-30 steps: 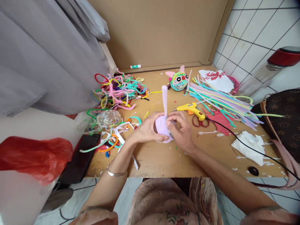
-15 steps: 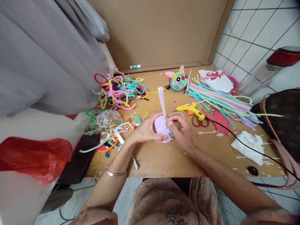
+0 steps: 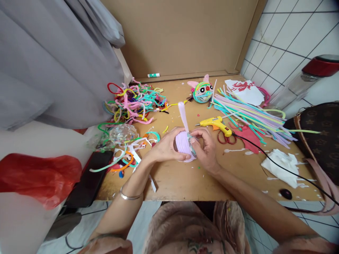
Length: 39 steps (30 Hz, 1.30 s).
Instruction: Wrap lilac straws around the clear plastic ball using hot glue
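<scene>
Between my hands, above the front of the table, is a round clear ball (image 3: 182, 145) wrapped in rows of lilac pipe cleaner. My left hand (image 3: 169, 146) grips it from the left, thumb along the lower front. On the ball's right side my right hand (image 3: 205, 150) pinches with thumb and forefinger; what lies under those fingertips is partly hidden. A loose lilac pipe cleaner end (image 3: 182, 116) sticks up from the top of the wrapping. Just right of my right hand lies a yellow glue gun (image 3: 215, 123) over red-handled scissors (image 3: 227, 138).
Tangled pipe cleaners (image 3: 132, 102) heap at back left, near a clear ball (image 3: 123, 133). A decorated ball with pink ears (image 3: 202, 92) stands at the back. Straight pipe cleaners (image 3: 251, 113), a white tissue (image 3: 280, 165) and the glue gun's black cord (image 3: 267, 155) occupy the right.
The loose lilac end has tipped very slightly lower and to the left. Both hands keep nearly the same hold on the ball.
</scene>
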Each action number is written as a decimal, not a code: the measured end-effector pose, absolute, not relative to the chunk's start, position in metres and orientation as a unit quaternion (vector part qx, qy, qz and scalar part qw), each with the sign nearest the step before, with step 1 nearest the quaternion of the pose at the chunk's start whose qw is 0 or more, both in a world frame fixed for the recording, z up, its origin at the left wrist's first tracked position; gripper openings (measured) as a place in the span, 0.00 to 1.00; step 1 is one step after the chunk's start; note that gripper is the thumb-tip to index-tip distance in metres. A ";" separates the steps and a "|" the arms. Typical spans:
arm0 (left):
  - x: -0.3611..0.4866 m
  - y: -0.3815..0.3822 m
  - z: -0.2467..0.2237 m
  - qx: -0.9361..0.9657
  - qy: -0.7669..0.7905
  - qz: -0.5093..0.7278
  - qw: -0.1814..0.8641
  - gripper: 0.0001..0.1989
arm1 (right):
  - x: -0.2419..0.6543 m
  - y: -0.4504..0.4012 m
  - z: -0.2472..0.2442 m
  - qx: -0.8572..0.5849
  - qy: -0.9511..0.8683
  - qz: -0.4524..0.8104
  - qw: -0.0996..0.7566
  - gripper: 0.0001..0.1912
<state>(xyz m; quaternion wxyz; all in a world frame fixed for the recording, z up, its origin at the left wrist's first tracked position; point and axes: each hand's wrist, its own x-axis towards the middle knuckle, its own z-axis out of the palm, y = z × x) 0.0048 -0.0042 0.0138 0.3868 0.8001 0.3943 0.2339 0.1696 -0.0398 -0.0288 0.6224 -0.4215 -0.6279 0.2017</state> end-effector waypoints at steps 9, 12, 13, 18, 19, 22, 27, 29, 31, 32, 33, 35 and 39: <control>0.007 -0.006 0.014 0.820 0.374 0.237 0.362 0.38 | 0.181 -0.035 -0.007 -0.413 -0.677 0.169 0.585 0.17; 0.007 -0.007 0.014 0.823 0.372 0.242 0.355 0.38 | 0.179 -0.037 0.002 -0.397 -0.709 0.138 0.566 0.14; 0.007 -0.007 0.014 0.822 0.374 0.243 0.354 0.39 | 0.179 -0.037 0.002 -0.393 -0.714 0.128 0.565 0.12; 0.005 -0.006 0.012 0.819 0.375 0.236 0.364 0.37 | 0.197 -0.023 -0.007 -0.505 -0.683 0.004 0.527 0.16; 0.005 -0.005 0.012 0.819 0.376 0.234 0.364 0.37 | 0.204 -0.018 -0.009 -0.564 -0.666 -0.033 0.487 0.17; 0.005 -0.005 0.012 0.817 0.380 0.229 0.368 0.38 | 0.223 -0.005 -0.011 -0.732 -0.618 -0.095 0.270 0.22; 0.005 -0.004 0.012 0.816 0.382 0.230 0.369 0.38 | 0.239 0.004 -0.015 -0.802 -0.587 -0.080 0.078 0.28; 0.005 -0.004 0.012 0.816 0.384 0.228 0.368 0.39 | 0.243 0.007 -0.018 -0.798 -0.593 -0.079 0.075 0.27; 0.005 -0.004 0.012 0.812 0.386 0.230 0.372 0.38 | 0.246 0.010 -0.020 -0.800 -0.589 -0.071 0.087 0.26; 0.004 -0.004 0.012 0.810 0.387 0.230 0.377 0.38 | 0.247 0.011 -0.020 -0.805 -0.582 -0.064 0.094 0.26; 0.004 -0.004 0.012 0.806 0.388 0.232 0.382 0.38 | 0.248 0.012 -0.020 -0.809 -0.576 -0.055 0.103 0.27; 0.004 -0.004 0.012 0.799 0.391 0.234 0.392 0.38 | 0.248 0.013 -0.019 -0.817 -0.563 -0.036 0.119 0.28; 0.004 -0.003 0.011 0.788 0.403 0.236 0.402 0.39 | 0.244 0.006 -0.010 -0.824 -0.541 -0.037 0.168 0.26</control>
